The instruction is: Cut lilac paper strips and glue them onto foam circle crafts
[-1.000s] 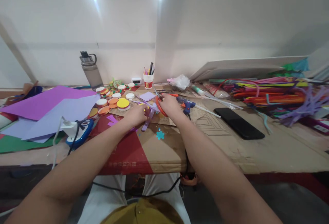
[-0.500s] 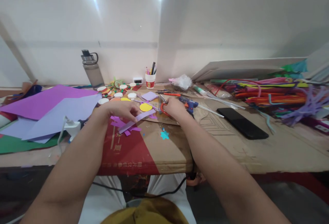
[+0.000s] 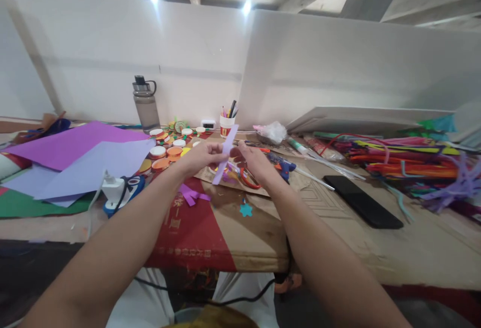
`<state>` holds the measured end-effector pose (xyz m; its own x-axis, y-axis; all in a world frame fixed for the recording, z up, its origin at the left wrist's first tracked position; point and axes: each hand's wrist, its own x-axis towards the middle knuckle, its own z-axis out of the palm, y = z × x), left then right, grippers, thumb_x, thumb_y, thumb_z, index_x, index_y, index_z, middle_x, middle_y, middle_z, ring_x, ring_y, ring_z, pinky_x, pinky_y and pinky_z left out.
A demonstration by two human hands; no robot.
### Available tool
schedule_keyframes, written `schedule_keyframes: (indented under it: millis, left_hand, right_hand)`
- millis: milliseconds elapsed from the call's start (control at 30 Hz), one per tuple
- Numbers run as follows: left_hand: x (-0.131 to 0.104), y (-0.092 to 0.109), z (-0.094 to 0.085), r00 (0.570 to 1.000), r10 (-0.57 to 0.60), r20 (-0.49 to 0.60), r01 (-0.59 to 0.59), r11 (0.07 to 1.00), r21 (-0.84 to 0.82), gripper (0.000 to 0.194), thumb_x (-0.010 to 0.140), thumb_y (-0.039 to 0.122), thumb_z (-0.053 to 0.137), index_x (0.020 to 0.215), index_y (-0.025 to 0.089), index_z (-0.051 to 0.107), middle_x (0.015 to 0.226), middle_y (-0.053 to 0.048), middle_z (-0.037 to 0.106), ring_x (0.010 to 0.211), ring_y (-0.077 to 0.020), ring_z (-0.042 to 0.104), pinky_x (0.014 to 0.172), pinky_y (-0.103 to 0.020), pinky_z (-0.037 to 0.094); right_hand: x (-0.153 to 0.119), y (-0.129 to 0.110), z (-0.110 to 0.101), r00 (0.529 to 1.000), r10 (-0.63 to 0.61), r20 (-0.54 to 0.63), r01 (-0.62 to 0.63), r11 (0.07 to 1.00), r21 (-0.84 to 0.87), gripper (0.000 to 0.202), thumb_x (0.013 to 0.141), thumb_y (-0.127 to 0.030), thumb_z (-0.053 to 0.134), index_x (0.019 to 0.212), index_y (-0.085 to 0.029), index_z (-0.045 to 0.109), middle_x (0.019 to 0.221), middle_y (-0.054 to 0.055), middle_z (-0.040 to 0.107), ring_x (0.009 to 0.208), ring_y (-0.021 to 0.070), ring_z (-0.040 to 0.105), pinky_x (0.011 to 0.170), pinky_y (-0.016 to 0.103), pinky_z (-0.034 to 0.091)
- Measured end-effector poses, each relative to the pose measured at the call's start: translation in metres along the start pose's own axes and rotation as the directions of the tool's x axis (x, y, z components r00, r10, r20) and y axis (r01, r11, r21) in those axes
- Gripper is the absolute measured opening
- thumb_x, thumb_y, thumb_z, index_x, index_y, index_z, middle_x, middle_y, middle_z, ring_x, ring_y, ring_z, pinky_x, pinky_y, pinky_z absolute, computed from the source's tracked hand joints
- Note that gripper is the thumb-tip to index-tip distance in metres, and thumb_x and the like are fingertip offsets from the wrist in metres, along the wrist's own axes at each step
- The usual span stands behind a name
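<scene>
We see the lavender paper strip pinched between thumb and fingers of the left hand, its ends jutting above and below them. The right hand curves just beside it, orange-handled scissors at the palm; we cannot tell how firmly its fingers close.

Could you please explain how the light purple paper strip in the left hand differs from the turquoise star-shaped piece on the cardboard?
The light purple paper strip is long and narrow, whereas the turquoise star-shaped piece is compact with several points. The strip is held up at a slant by the left hand; the piece lies on the brown cardboard. Both look plain in colour.
</scene>
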<state>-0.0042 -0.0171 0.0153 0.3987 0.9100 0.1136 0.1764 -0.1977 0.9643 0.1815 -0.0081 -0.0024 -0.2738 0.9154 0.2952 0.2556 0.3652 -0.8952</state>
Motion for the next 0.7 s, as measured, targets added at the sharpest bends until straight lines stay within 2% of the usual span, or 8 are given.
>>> schedule_keyframes:
  millis: [100,233,333,400,467,533,600,700]
  left_hand:
    - [-0.001,-0.004,0.009,0.986,-0.057,0.155,0.036,0.990,0.134,0.023,0.073,0.037,0.068,0.076,0.015,0.063,0.069,-0.001,0.061,0.059,-0.0099,0.053,0.055,-0.022,0.042]
    - [-0.004,-0.007,0.009,0.959,-0.140,0.246,0.089,0.974,0.210,0.021,0.071,0.037,0.069,0.072,0.016,0.064,0.064,0.000,0.059,0.055,-0.0097,0.051,0.052,-0.022,0.039]
    - [-0.006,-0.004,0.007,0.932,-0.186,0.310,0.117,0.967,0.228,0.022,0.071,0.040,0.070,0.070,0.018,0.065,0.064,0.000,0.061,0.056,-0.0108,0.054,0.055,-0.022,0.042]
    - [-0.007,-0.001,0.008,0.923,-0.181,0.339,0.123,0.975,0.187,0.026,0.072,0.044,0.069,0.074,0.018,0.068,0.073,-0.004,0.067,0.065,-0.0135,0.060,0.061,-0.023,0.045]
    - [-0.007,0.001,0.012,0.937,-0.149,0.317,0.131,0.988,0.079,0.033,0.074,0.049,0.066,0.080,0.018,0.069,0.085,-0.008,0.071,0.076,-0.0168,0.065,0.067,-0.025,0.048]
    - [-0.006,-0.002,0.018,0.960,-0.106,0.257,0.128,0.989,-0.069,0.039,0.074,0.054,0.064,0.083,0.016,0.069,0.085,-0.011,0.072,0.077,-0.0185,0.067,0.069,-0.027,0.049]
    - [-0.003,-0.006,0.022,0.979,-0.078,0.190,0.113,0.977,-0.182,0.040,0.073,0.053,0.066,0.080,0.014,0.067,0.076,-0.010,0.070,0.068,-0.0175,0.066,0.067,-0.028,0.049]
    - [0.001,-0.010,0.021,0.994,-0.091,0.068,0.102,0.980,-0.174,0.036,0.073,0.051,0.067,0.076,0.015,0.062,0.064,-0.004,0.066,0.052,-0.0125,0.060,0.054,-0.024,0.045]
  right_hand:
    - [0.004,0.006,0.004,1.000,0.023,-0.003,-0.021,0.961,0.276,0.040,0.081,-0.056,0.054,0.079,-0.019,0.068,0.076,0.003,0.066,0.065,0.0138,0.057,0.064,0.026,0.044]
    - [0.005,0.009,0.001,0.985,0.078,-0.153,-0.023,0.942,0.334,0.036,0.074,-0.052,0.063,0.075,-0.016,0.070,0.062,-0.001,0.057,0.053,0.0094,0.045,0.053,0.023,0.035]
    - [0.003,0.008,-0.002,0.980,0.091,-0.176,-0.030,0.945,0.325,0.042,0.076,-0.056,0.060,0.078,-0.016,0.071,0.049,-0.006,0.040,0.044,0.0084,0.032,0.045,0.023,0.024]
    - [0.002,0.006,0.000,0.982,0.081,-0.168,-0.024,0.949,0.313,0.043,0.077,-0.058,0.058,0.078,-0.016,0.071,0.047,-0.006,0.037,0.043,0.0088,0.031,0.044,0.024,0.023]
    - [0.000,0.004,0.004,0.988,0.075,-0.137,-0.026,0.945,0.327,0.043,0.077,-0.058,0.057,0.077,-0.017,0.071,0.049,-0.005,0.043,0.044,0.0095,0.036,0.045,0.024,0.027]
    - [-0.002,0.001,0.010,0.995,0.079,-0.065,-0.050,0.928,0.369,0.043,0.077,-0.058,0.057,0.079,-0.018,0.070,0.053,-0.003,0.050,0.045,0.0107,0.041,0.045,0.024,0.031]
    - [-0.004,-0.001,0.015,0.997,0.070,-0.008,-0.061,0.908,0.414,0.040,0.077,-0.056,0.057,0.080,-0.018,0.070,0.054,-0.002,0.052,0.045,0.0113,0.043,0.045,0.025,0.033]
    - [-0.003,-0.001,0.015,0.996,0.034,-0.078,0.001,0.910,0.415,0.035,0.077,-0.051,0.059,0.080,-0.018,0.069,0.054,-0.004,0.048,0.048,0.0095,0.040,0.047,0.023,0.031]
